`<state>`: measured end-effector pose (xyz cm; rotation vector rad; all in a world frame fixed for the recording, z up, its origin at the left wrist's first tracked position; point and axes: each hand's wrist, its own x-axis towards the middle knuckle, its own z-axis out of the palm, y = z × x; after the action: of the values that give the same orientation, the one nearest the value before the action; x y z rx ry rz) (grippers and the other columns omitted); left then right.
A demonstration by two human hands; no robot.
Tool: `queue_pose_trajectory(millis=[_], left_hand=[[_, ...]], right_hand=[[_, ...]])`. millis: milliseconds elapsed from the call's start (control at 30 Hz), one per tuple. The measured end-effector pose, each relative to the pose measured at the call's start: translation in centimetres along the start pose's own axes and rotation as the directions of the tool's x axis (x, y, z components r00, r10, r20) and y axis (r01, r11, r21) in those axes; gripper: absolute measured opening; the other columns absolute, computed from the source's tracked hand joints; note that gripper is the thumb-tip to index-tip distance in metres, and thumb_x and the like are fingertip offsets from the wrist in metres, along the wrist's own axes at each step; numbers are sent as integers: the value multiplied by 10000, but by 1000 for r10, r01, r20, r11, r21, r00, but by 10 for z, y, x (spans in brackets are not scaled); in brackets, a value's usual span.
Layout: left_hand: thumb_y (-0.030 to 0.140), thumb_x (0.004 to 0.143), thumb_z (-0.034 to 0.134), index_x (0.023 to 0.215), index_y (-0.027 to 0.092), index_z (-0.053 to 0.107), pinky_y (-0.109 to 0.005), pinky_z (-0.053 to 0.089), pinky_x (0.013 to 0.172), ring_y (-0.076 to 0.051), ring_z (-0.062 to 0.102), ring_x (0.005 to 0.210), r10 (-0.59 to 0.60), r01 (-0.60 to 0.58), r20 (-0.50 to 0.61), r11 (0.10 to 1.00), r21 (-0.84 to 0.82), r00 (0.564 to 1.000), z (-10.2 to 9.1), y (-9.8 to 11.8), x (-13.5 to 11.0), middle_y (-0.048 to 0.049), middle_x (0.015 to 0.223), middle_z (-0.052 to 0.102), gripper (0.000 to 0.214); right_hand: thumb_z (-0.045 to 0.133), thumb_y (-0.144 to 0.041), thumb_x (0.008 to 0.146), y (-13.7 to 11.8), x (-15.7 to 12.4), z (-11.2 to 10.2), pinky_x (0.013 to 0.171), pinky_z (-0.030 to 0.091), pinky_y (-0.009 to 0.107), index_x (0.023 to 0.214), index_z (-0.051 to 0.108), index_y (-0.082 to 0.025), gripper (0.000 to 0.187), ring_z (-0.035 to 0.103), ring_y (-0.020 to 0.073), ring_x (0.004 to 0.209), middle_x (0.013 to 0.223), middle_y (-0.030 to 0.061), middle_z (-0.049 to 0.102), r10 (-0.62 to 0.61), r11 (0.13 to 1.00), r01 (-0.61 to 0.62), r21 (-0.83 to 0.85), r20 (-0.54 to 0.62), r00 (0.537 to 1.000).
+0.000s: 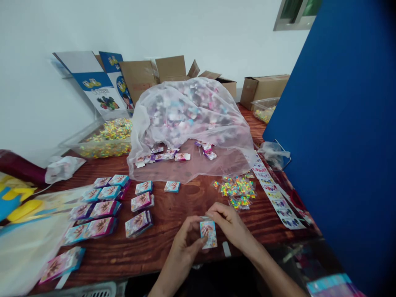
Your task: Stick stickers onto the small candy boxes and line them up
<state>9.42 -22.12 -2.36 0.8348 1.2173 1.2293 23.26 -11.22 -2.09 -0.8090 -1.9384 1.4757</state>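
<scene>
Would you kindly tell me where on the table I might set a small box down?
Bare wood lies between the card stacks and the left hand, and between the right hand and the sticker strip. Further left it is crowded with stacks.

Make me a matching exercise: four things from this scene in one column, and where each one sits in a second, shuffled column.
Things:
1. Printed box
2. Mesh bag
3. Printed strip
4. Plastic tub

Places:
A. Far left of the table, by the wall
B. Right side of the table, beside the blue panel
C. Between the left hand and right hand
D. Far middle of the table

Pairs: 1-C; 2-D; 3-B; 4-A
</scene>
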Motion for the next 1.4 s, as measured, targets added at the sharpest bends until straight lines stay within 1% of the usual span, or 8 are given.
queue_pose_trajectory(millis=[100,233,433,700,900,1033,1200,1400], left_hand=[[284,846,584,1095,265,429,-276,493,703,-141,560,811,1,-1,-1,1000,18,1000,0,-1,-4,-5,940,568,293],[276,857,569,1098,275,396,-264,462,702,-131,550,800,18,-18,12,999,35,1000,-2,-4,-7,-1,937,572,296],[261,848,582,1085,257,413,-265,434,737,-132,541,819,47,-50,35,996,78,998,-2,-5,-7,-2,941,586,291],[255,838,591,1109,261,423,-252,431,715,-123,550,787,29,-29,-8,997,65,1000,-4,-9,-8,6,904,589,319],[311,799,628,1199,284,431,-279,492,661,-157,568,794,-18,18,-44,1000,-4,999,-4,-10,-6,-10,929,571,446],[354,755,667,1190,268,488,-294,522,624,-185,589,803,-67,61,-78,995,-78,995,-2,-9,0,-35,969,597,478],[393,726,689,1143,267,535,-314,536,623,-202,596,815,-71,60,-119,994,-94,990,-3,-11,6,-40,985,610,462],[364,730,683,1191,269,545,-328,536,670,-213,568,865,-76,73,-80,996,-48,994,-4,-3,3,-49,1002,609,490]], right_hand=[[542,-314,864,-2,6,-5,583,357,216,744,626,-153,218,490,106,637,665,-24,555,95,994,-98,38,76,993],[570,-241,823,-3,8,-11,605,365,208,864,681,-187,130,521,108,676,740,-25,622,120,992,-125,17,176,977],[577,-208,791,-3,6,-13,568,347,205,798,697,-185,122,498,102,614,657,-31,604,164,986,-164,-20,185,969],[590,-158,784,1,7,-13,644,407,216,801,720,-203,138,591,128,707,753,-19,670,102,993,-87,-78,216,971],[541,-178,855,-9,7,-19,758,448,241,959,718,-256,220,630,151,851,933,-4,700,17,998,4,-66,312,950],[536,-187,869,-12,2,-13,820,446,259,992,712,-270,230,625,161,901,987,5,696,-34,992,64,-113,249,968],[593,-210,836,-6,-2,-3,759,464,254,982,702,-231,183,628,163,828,892,9,699,55,996,-49,-80,73,996],[611,-152,806,-4,-1,-5,740,462,246,857,732,-233,154,627,155,803,857,11,697,-10,1000,10,-1,103,995]])
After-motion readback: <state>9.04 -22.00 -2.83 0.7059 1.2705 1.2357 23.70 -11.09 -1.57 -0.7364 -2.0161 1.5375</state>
